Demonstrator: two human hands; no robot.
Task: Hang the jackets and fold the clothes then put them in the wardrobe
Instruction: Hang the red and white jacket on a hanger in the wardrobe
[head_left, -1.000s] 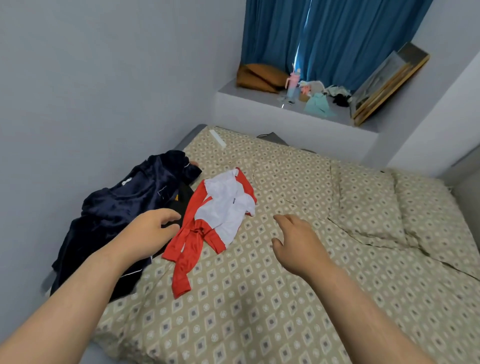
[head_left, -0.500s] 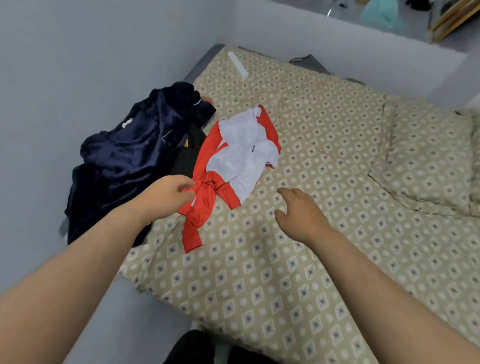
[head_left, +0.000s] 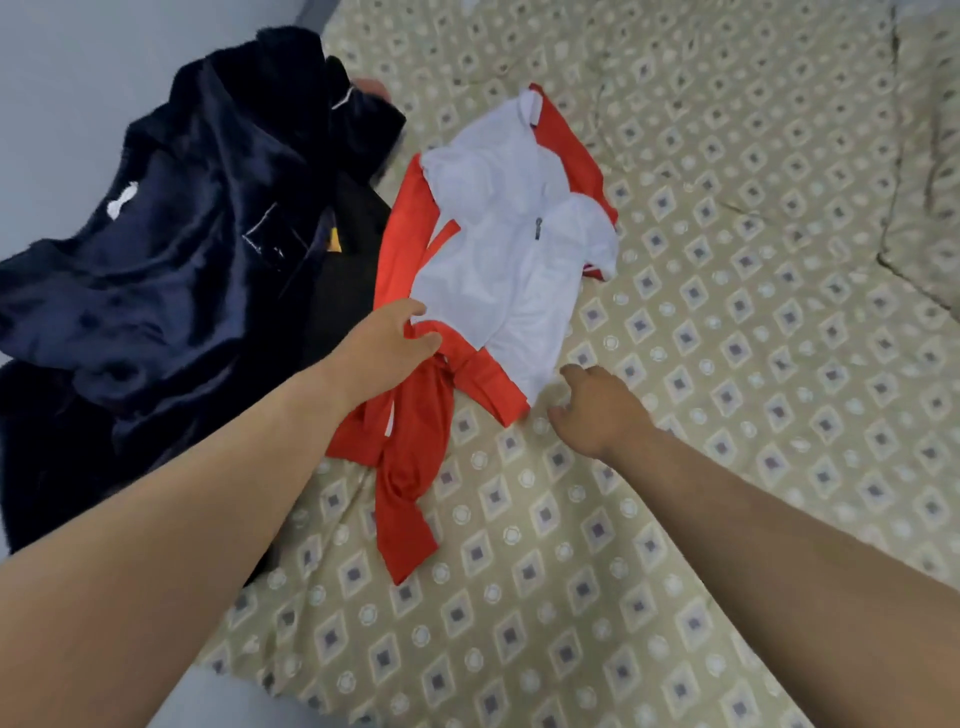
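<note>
Our left hand (head_left: 384, 353) pinches the red-and-white jacket (head_left: 519, 249) near the left edge of the bed (head_left: 727, 364). Our right hand (head_left: 597, 410) hovers loosely curled, empty. Lifted one-handed, it could trail off that edge.

Occlusions: navy plush garment (head_left: 171, 249) cut by left edge | black garment (head_left: 353, 244), yellow tag, mostly under it | beige patterned pillow (head_left: 930, 156) cut at right | left hand (head_left: 387, 348) grip on red-and-white zip jacket (head_left: 514, 234) unclear

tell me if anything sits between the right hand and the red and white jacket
Nothing visible does. The right hand is open beside the lower hem of the jacket, with only bare sheet between them. The left hand grips its red edge. The navy garment lies off to the left, out of the way.
</note>
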